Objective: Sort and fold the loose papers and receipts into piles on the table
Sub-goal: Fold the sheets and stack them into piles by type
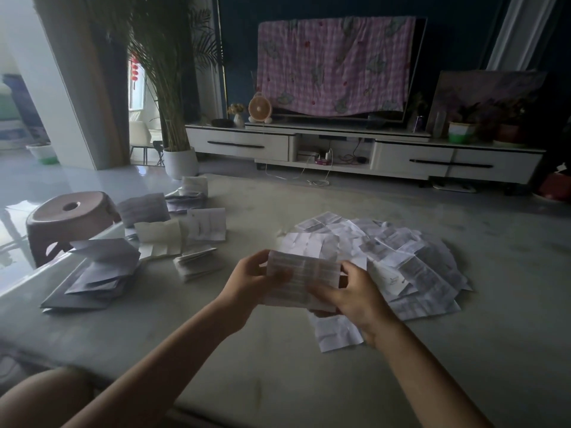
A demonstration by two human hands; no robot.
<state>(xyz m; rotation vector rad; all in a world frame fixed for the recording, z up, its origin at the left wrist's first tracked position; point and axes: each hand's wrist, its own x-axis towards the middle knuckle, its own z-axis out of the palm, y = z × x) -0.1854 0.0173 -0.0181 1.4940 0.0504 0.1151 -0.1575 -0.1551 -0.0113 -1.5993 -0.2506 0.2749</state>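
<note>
White receipt [304, 273] (printed), lengthwise from left hand [250, 279] to right hand [350, 296]

I count two hands, left hand [247, 281] and right hand [355, 293], one receipt [304, 273] between them, one loose heap [408, 251]. Folded piles [95, 273]: at least five, overlapping, exact number unclear. Also one table [278, 366], one stool [68, 219], one fan [260, 109].

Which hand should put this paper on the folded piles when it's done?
Probably the left hand: it grips the paper and is on the side of the folded piles. The right hand sits by the loose heap.
</note>
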